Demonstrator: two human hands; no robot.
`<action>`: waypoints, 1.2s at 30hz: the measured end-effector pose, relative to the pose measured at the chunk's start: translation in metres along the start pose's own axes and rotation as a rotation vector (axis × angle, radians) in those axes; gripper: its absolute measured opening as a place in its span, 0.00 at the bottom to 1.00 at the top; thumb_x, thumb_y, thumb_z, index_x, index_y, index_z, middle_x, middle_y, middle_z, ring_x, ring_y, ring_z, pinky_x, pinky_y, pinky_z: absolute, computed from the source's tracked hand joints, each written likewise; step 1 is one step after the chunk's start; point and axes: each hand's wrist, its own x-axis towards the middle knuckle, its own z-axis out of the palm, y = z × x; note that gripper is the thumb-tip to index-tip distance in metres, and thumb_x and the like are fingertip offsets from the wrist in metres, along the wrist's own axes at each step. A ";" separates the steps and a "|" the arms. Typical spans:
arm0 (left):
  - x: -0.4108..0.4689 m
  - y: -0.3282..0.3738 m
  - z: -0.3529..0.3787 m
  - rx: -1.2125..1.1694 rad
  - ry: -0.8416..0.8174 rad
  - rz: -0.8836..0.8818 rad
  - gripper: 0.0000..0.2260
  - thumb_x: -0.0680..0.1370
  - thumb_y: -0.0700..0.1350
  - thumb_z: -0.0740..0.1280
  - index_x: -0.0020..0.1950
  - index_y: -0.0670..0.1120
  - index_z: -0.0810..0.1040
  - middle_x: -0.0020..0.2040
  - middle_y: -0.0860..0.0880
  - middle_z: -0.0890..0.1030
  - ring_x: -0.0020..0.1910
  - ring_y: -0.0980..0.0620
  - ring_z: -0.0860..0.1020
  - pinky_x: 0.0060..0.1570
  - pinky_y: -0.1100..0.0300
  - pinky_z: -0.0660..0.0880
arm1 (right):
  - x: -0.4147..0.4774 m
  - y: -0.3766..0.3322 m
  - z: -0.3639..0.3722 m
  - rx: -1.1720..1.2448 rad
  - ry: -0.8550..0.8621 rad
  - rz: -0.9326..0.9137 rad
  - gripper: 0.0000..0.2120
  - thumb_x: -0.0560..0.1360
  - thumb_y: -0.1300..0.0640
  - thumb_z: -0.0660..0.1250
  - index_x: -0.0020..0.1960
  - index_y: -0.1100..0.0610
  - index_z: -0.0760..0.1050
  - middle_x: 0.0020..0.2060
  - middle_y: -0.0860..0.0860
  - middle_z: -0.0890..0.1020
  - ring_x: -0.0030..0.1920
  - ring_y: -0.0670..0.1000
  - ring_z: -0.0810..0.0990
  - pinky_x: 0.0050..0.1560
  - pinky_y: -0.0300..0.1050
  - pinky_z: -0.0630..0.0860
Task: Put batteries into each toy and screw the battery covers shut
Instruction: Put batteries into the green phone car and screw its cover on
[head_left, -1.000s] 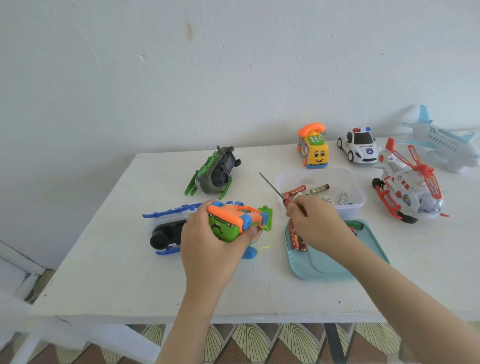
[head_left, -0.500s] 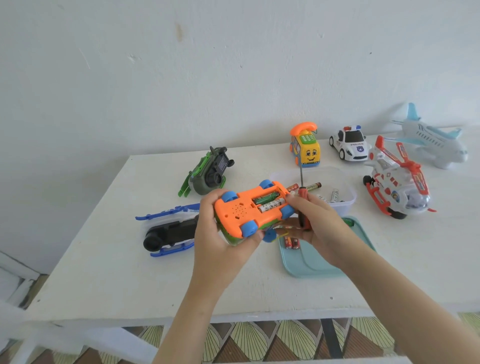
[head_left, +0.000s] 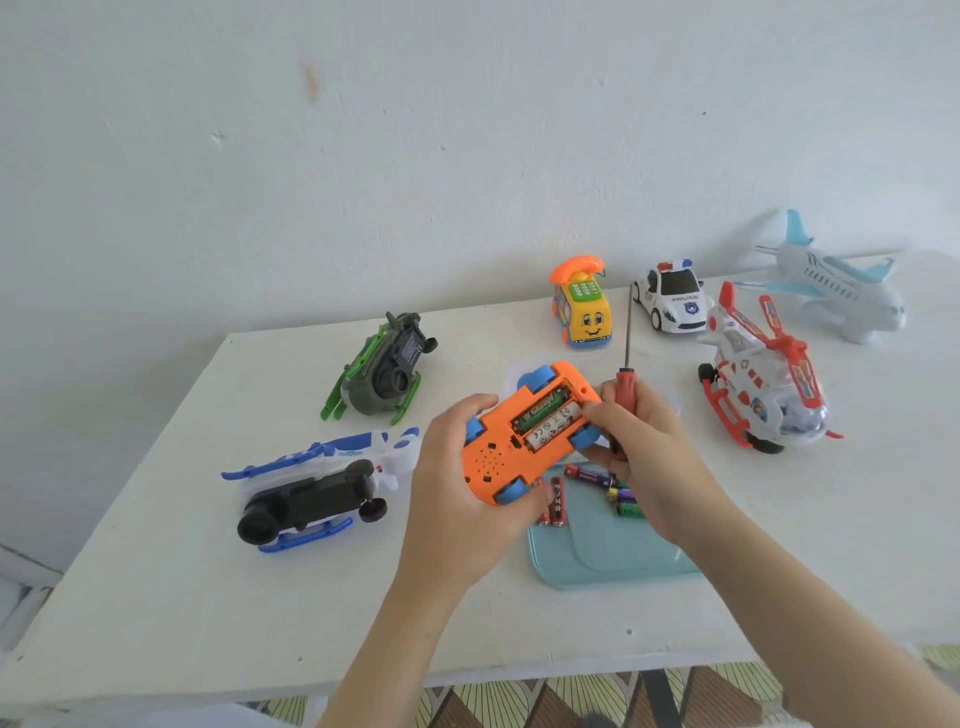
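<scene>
My left hand (head_left: 457, 483) grips an orange toy car (head_left: 519, 441) with blue wheels, turned underside up above the table. Its battery bay is uncovered and two batteries (head_left: 548, 418) lie inside. My right hand (head_left: 644, 452) holds a red-handled screwdriver (head_left: 626, 364) with the shaft pointing up, and its fingertips touch the car at the bay's right end. Loose batteries (head_left: 556, 501) lie on a teal tray (head_left: 602, 561) under my hands.
On the white table (head_left: 208, 597): a blue-white helicopter (head_left: 317, 483) on its side at left, a green helicopter (head_left: 384, 369) behind it, a yellow phone car (head_left: 584, 306), a police car (head_left: 672, 301), a red-white helicopter (head_left: 758, 379), a white airplane (head_left: 836, 286). A clear box is mostly hidden behind the car.
My left hand has flipped the orange car underside up and lifted it. My right hand has brought the screwdriver upright and moved its fingers onto the battery bay.
</scene>
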 end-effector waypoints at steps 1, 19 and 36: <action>0.003 -0.002 0.005 0.016 0.028 0.007 0.32 0.64 0.35 0.80 0.62 0.52 0.71 0.56 0.54 0.74 0.51 0.63 0.78 0.39 0.71 0.75 | 0.004 -0.001 -0.002 -0.006 -0.025 -0.012 0.10 0.78 0.64 0.61 0.40 0.56 0.63 0.33 0.43 0.80 0.41 0.46 0.82 0.55 0.49 0.78; 0.075 -0.025 0.042 0.181 0.439 0.139 0.30 0.62 0.42 0.77 0.55 0.66 0.71 0.52 0.66 0.73 0.50 0.53 0.78 0.41 0.49 0.80 | 0.065 -0.011 -0.052 -0.561 -0.144 -0.357 0.17 0.83 0.53 0.52 0.39 0.56 0.72 0.24 0.44 0.68 0.27 0.43 0.64 0.32 0.38 0.62; 0.101 -0.053 0.060 0.362 0.522 0.224 0.31 0.64 0.36 0.80 0.62 0.53 0.72 0.55 0.54 0.75 0.56 0.51 0.75 0.46 0.50 0.79 | 0.093 -0.007 -0.072 -0.794 -0.216 -0.441 0.09 0.80 0.57 0.59 0.42 0.46 0.69 0.20 0.46 0.68 0.23 0.46 0.65 0.27 0.37 0.62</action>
